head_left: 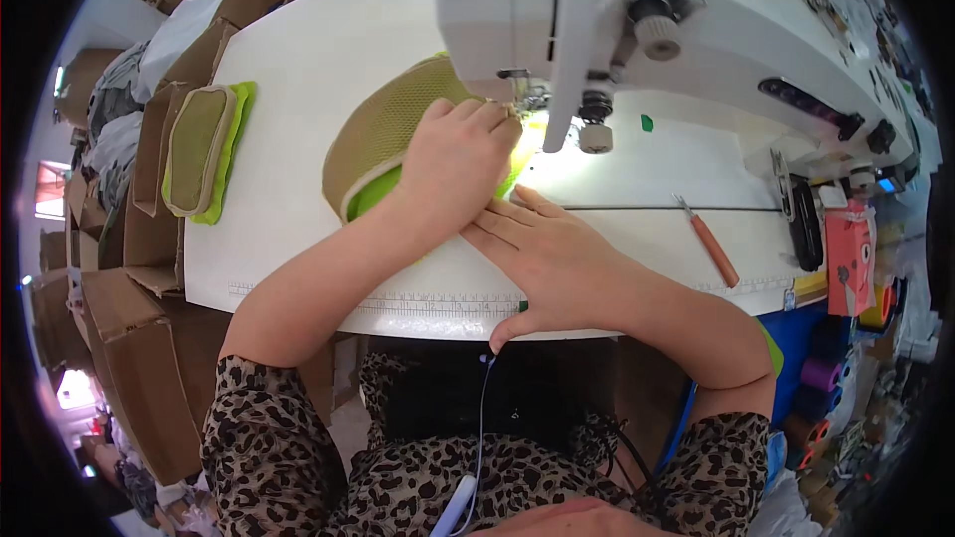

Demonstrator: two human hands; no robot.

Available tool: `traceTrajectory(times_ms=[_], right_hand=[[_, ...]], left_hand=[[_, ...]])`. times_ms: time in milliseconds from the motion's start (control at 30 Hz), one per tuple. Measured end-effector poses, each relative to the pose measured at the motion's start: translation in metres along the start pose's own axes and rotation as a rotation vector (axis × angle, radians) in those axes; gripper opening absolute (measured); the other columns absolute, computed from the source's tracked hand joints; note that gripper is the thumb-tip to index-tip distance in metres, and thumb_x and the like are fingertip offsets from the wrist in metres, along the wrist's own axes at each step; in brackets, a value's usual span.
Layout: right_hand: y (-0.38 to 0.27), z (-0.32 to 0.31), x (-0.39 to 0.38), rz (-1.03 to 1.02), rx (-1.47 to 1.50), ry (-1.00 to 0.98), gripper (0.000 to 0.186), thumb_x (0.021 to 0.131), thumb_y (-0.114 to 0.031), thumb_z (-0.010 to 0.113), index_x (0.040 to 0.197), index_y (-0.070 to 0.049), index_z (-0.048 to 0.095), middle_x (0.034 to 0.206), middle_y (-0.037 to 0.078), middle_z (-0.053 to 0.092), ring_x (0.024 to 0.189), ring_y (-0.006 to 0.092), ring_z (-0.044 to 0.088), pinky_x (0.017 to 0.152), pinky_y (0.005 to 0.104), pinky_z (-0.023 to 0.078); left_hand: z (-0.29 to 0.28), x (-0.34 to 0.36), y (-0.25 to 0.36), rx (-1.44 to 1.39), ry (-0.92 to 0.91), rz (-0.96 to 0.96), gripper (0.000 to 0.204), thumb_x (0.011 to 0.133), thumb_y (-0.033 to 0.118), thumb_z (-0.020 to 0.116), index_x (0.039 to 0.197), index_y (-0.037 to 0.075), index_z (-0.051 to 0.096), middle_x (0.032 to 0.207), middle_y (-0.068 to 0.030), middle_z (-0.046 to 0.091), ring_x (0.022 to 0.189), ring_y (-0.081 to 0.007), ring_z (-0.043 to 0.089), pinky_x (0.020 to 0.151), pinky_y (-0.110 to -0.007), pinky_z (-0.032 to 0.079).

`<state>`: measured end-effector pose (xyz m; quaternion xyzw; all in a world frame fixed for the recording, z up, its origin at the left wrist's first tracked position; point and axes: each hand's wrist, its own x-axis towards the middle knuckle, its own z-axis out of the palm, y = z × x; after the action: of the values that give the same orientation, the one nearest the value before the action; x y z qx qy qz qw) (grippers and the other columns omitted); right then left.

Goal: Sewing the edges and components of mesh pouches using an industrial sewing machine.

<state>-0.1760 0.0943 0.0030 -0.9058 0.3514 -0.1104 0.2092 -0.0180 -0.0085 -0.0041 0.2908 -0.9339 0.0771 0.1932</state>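
Note:
Beneath the head of a white sewing machine (pixel 487 20) lies a beige mesh fabric piece (pixel 383 129) with a neon green layer and a pale bound edge. My left hand (pixel 460 159) is closed on it close to the lit needle area, its fingers curled and partly hidden by the machine. Just right of it, my right hand (pixel 562 259) rests flat, fingers stretched out toward the left wrist and the thumb apart at the table's front edge. Its fingertips touch the green fabric's edge. A similar smaller beige and green piece (pixel 199 149) lies at the table's left end.
A red-handled seam ripper (pixel 714 251) lies right of my hands, near black thread snips (pixel 806 229) and a pink box (pixel 849 264). A printed ruler (pixel 428 305) follows the front edge. Cardboard boxes (pixel 139 358) crowd the left; thread spools (pixel 821 374) stand lower right.

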Motion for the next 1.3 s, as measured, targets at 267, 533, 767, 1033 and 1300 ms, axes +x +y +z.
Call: traceTrajectory(times_ms=[267, 533, 767, 1033, 1300], right_hand=[[0.002, -0.003, -0.004, 0.023, -0.036, -0.022, 0.117, 0.07, -0.069, 0.074, 0.15, 0.006, 0.034, 0.155, 0.022, 0.038, 0.147, 0.0308, 0.033, 0.124, 0.048, 0.019], [0.002, -0.01, -0.001, 0.042, 0.016, -0.131, 0.109, 0.069, -0.065, 0.077, 0.143, 0.007, 0.042, 0.145, 0.022, 0.048, 0.143, 0.0312, 0.04, 0.124, 0.0472, 0.021], [0.003, -0.015, -0.003, 0.028, 0.034, -0.064, 0.104, 0.067, -0.064, 0.078, 0.138, 0.006, 0.047, 0.139, 0.021, 0.054, 0.137, 0.0322, 0.046, 0.122, 0.0462, 0.024], [0.005, -0.029, -0.016, -0.003, 0.086, -0.017, 0.079, 0.066, -0.058, 0.082, 0.11, 0.005, 0.065, 0.113, 0.017, 0.069, 0.119, 0.0295, 0.06, 0.118, 0.0439, 0.031], [0.007, -0.036, -0.016, 0.027, 0.118, -0.036, 0.073, 0.065, -0.056, 0.083, 0.103, 0.004, 0.067, 0.106, 0.016, 0.07, 0.111, 0.0287, 0.064, 0.117, 0.0485, 0.032]], left_hand=[[-0.005, 0.006, 0.003, 0.09, -0.028, 0.111, 0.015, 0.073, 0.011, 0.072, 0.086, 0.009, 0.065, 0.086, -0.0024, 0.059, 0.087, -0.0216, 0.061, 0.079, -0.038, 0.046], [-0.003, -0.004, 0.011, 0.076, -0.029, 0.054, 0.009, 0.075, 0.01, 0.07, 0.083, 0.011, 0.066, 0.086, -0.0008, 0.057, 0.086, -0.0205, 0.059, 0.079, -0.038, 0.045], [-0.008, 0.001, 0.019, 0.118, -0.094, 0.049, 0.006, 0.075, 0.014, 0.064, 0.079, 0.01, 0.064, 0.086, -0.0013, 0.059, 0.089, -0.0195, 0.061, 0.077, -0.036, 0.049], [-0.003, 0.001, 0.046, 0.095, -0.16, -0.067, 0.011, 0.077, 0.012, 0.062, 0.081, 0.004, 0.069, 0.092, -0.0088, 0.06, 0.094, -0.0238, 0.057, 0.079, -0.034, 0.047], [-0.01, 0.006, 0.048, 0.15, -0.247, -0.086, 0.009, 0.078, 0.012, 0.064, 0.08, 0.005, 0.07, 0.094, -0.0084, 0.061, 0.092, -0.0228, 0.059, 0.075, -0.034, 0.048]])
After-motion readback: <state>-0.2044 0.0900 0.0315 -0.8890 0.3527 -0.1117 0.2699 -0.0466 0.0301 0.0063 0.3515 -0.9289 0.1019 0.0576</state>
